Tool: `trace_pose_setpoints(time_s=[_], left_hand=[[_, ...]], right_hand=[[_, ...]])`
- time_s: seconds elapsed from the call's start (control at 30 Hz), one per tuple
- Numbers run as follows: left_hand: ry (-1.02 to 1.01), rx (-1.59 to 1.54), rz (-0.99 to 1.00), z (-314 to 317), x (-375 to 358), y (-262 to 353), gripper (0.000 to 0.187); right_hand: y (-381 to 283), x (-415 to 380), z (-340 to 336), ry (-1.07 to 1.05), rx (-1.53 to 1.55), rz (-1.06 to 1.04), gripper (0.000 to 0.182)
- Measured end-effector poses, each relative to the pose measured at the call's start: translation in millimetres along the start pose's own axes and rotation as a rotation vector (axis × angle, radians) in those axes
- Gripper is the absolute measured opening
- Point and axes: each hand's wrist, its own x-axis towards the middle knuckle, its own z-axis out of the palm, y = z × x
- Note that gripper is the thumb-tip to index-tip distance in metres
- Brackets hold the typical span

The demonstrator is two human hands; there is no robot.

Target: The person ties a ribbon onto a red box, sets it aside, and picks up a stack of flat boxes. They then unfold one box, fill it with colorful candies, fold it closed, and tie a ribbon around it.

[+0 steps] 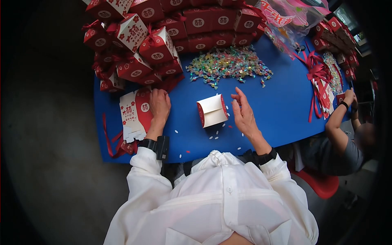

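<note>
A small folded gift box point(212, 111), cream with red patterned ends, sits on the blue table in front of me, its top flaps closed over. My right hand point(245, 116) is just to the right of it, fingers stretched out, palm towards the box and nothing held. At the left, my left hand point(160, 105) lies at the edge of flat printed box blanks point(131, 112), fingers bent and close together. Just beyond its fingertips is a bunch of red ribbon point(171, 83). Whatever may be under those fingertips is hidden.
Finished red boxes point(198, 22) are stacked along the back and left. Wrapped candies point(228, 65) form a heap before them. A plastic bag point(286, 20) and ribbons point(316, 71) lie right. Another person point(341, 143) works at the right edge. Paper bits dot the table point(192, 134).
</note>
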Motion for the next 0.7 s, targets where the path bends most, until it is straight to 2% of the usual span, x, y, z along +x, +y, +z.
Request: trace_pose_setpoints(time_s=[0.1,0.17,0.2,0.27,0.3,0.37,0.47,0.5,0.53,0.63,0.67,0.7], left_hand=[[0.078,-0.159,0.035,-9,2,13,0.011],[0.177,-0.373,0.096,-25,1,35,0.011],[0.177,-0.370,0.086,-30,0,47,0.011],[0.155,-0.591,0.097,-42,-2,72,0.012],[0.171,-0.601,0.207,-52,-1,87,0.012],[0.175,-0.601,0.375,-61,-1,111,0.013],[0.139,-0.603,0.534,-64,-5,138,0.014],[0.118,-0.586,0.556,-60,-7,141,0.014],[0.120,-0.586,0.556,-58,-8,143,0.014],[0.122,-0.644,0.490,-59,-7,147,0.013],[0.071,-0.608,0.466,-63,-6,143,0.011],[0.018,-0.572,0.442,-67,-6,138,0.009]], right_hand=[[4,0,-1,0.025,0.010,-0.023,0.048],[3,2,-2,0.105,0.083,-0.041,0.049],[-1,3,-3,0.094,0.083,-0.040,0.049],[-17,4,-7,0.109,0.157,-0.019,0.050],[-25,6,-8,0.095,0.158,-0.021,0.050],[-40,6,-8,-0.115,0.315,-0.052,0.049],[-64,6,-2,-0.209,0.426,-0.121,0.046],[-63,8,-4,-0.258,0.424,-0.114,0.038],[-59,10,-5,-0.259,0.423,-0.116,0.038],[-49,19,-15,-0.229,0.715,-0.055,0.031],[-49,23,-23,-0.225,0.712,-0.056,0.031],[-46,28,-33,-0.121,0.838,-0.059,0.030]])
